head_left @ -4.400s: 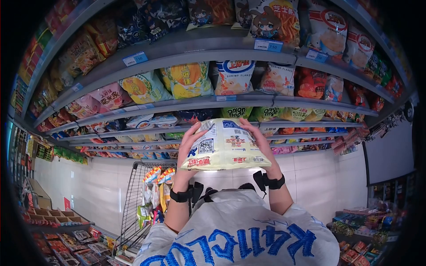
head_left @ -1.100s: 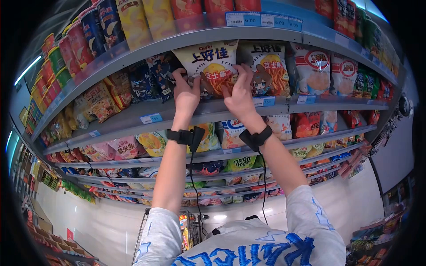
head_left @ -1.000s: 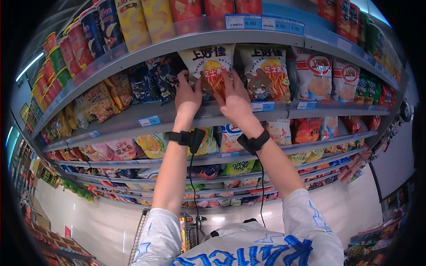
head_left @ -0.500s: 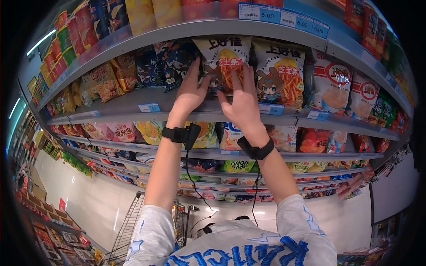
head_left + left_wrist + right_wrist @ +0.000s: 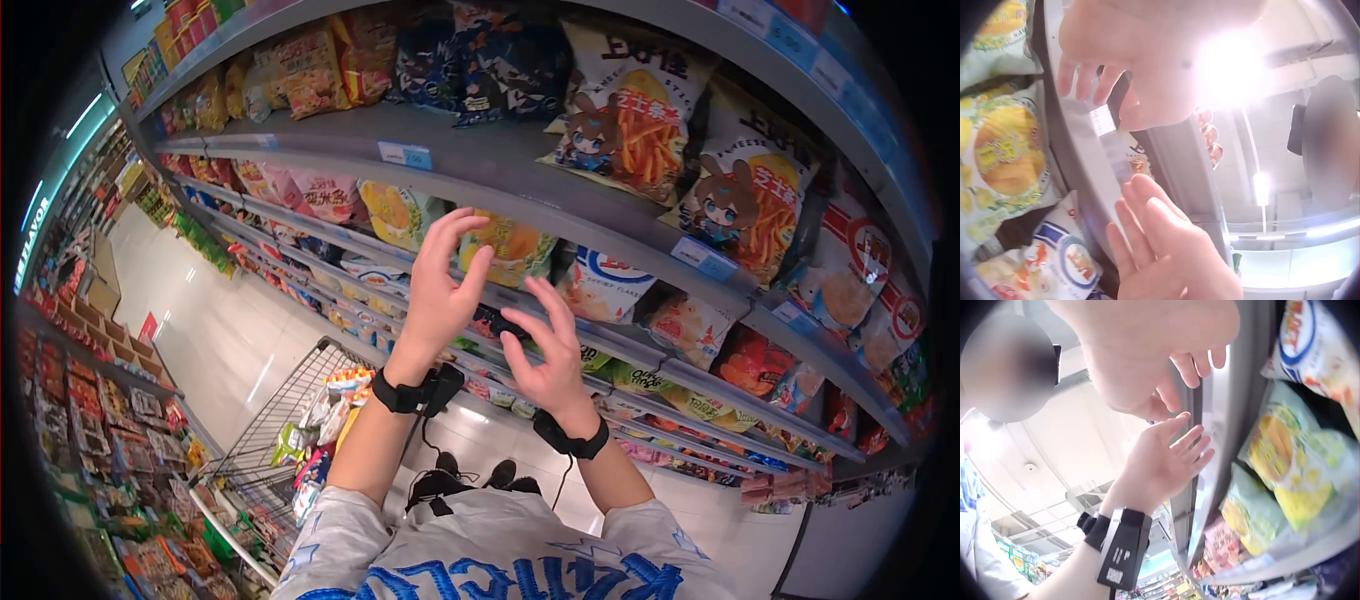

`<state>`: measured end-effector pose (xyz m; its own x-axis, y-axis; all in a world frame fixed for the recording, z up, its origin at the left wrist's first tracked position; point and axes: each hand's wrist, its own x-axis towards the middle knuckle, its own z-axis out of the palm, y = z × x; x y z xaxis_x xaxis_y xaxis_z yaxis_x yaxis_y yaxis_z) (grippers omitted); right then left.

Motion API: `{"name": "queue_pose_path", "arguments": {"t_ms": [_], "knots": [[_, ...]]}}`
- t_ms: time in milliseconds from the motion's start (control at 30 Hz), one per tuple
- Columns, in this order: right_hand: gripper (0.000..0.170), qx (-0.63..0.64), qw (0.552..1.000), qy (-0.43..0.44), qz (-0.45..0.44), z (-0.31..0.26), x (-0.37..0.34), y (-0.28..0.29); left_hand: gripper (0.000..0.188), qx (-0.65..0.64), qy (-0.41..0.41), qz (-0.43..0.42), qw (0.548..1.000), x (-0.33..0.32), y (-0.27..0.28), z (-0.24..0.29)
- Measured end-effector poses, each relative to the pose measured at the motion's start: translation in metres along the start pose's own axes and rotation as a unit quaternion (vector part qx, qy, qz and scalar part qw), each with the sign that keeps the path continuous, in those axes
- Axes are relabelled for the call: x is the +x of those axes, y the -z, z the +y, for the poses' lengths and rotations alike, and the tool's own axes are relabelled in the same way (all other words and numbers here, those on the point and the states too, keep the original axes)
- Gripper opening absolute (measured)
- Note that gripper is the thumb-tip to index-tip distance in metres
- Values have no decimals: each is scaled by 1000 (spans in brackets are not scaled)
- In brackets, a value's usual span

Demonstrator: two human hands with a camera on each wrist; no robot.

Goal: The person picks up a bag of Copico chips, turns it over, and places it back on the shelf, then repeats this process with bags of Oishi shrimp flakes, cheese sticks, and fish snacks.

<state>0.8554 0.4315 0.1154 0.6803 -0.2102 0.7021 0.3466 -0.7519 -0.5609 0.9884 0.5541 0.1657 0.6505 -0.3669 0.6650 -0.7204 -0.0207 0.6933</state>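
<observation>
My left hand [image 5: 445, 290] is in the air before the shelves, its fingers loosely spread around nothing. Lower and to its right, my right hand [image 5: 550, 350] is likewise free of any object. Above them, a cheese-stick snack bag [image 5: 630, 120] stands on the upper shelf beside a matching bag [image 5: 750, 190]. Behind the hands, yellow-and-green snack bags [image 5: 510, 245] and a shrimp flakes bag [image 5: 605, 285] line the shelf below. Both wrist views show the two hands facing each other with a gap between them, the left hand [image 5: 1141, 62] and the right hand [image 5: 1160, 350] nearest their own cameras.
A wire shopping cart [image 5: 265, 430] with several snack bags [image 5: 320, 420] stands at my left side. The grey shelf edge [image 5: 560, 200] runs across in front, with price tags [image 5: 405, 155] on it. Packaged goods [image 5: 130, 440] fill a display at the lower left.
Earlier my hands held a cheese-stick bag, then set it on the upper shelf and pressed it. Now they have come off it and down towards me, while the head view has turned.
</observation>
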Motion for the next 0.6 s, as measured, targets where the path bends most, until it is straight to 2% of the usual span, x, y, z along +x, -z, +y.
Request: {"name": "queue_pose_path", "arguments": {"t_ms": [67, 133, 200, 233, 267, 333, 367, 400, 500, 600], "knots": [[27, 58, 996, -51, -45, 1, -28, -26, 31, 4, 64, -17, 998, -25, 14, -8], [27, 97, 986, -86, -101, 2, -56, -51, 31, 31, 84, -23, 996, -52, 33, -23], [27, 175, 958, -181, -140, -16, -72, -65, 31, 47, 144, -57, 987, -86, 54, -30], [26, 155, 961, -172, -152, -17, -85, -76, 32, 12, 198, -50, 979, -102, 64, -29], [26, 135, 964, -158, -163, -14, -97, -89, 32, 17, 214, -36, 976, -119, 77, -30], [27, 163, 951, -178, -192, -23, -117, -113, 32, 5, 263, -85, 961, -153, 101, -42], [28, 156, 948, -174, -217, -29, -126, -125, 32, 4, 254, -84, 964, -174, 112, -51], [29, 148, 945, -170, -238, -34, -136, -139, 32, -8, 296, -106, 949, -185, 128, -46], [34, 117, 934, -149, -303, -61, -159, -178, 32, -13, 324, -73, 943, -235, 167, -49], [37, 91, 918, -137, -361, -95, -172, -213, 32, -18, 370, -87, 925, -283, 222, -56]]}}
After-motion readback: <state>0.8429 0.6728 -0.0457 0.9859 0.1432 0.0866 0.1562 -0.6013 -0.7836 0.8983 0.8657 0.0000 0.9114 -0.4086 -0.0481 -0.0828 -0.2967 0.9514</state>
